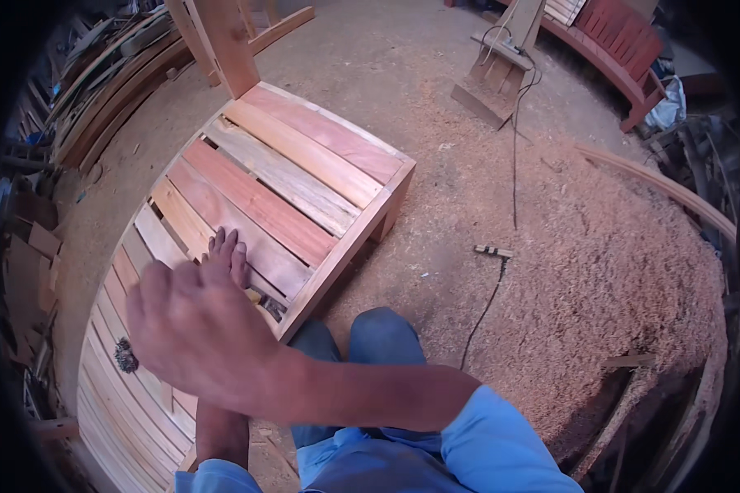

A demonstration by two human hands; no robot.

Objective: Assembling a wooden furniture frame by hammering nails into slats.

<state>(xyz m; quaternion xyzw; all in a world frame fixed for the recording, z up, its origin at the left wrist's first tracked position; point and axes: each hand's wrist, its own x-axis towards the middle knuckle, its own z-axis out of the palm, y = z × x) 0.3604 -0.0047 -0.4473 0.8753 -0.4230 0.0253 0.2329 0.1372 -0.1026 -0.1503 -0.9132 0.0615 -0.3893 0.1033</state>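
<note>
A slatted wooden bench [325, 275], its strips pinkish, red and pale, stretches across the left and middle. On its slats rests my left hand [228, 251], fingers stretched out and partly hidden behind my other arm. My right hand [197, 329] is raised above the bench in a closed fist, smeared by motion, with its forearm crossing over my left arm. What the fist holds is hidden. Beside the fist shows a dark, speckled round clump [126, 355]; whether it is held or lies on the slats I cannot tell. Small yellowish and dark pieces [265, 304] lie near my left hand.
Wood shavings [584, 304] cover the floor at right. A power cord [483, 316] ends in a small block [493, 251]. A wooden stand [497, 78] with cables is at the back, a red bench [608, 49] at far right, and stacked boards [123, 82] at far left.
</note>
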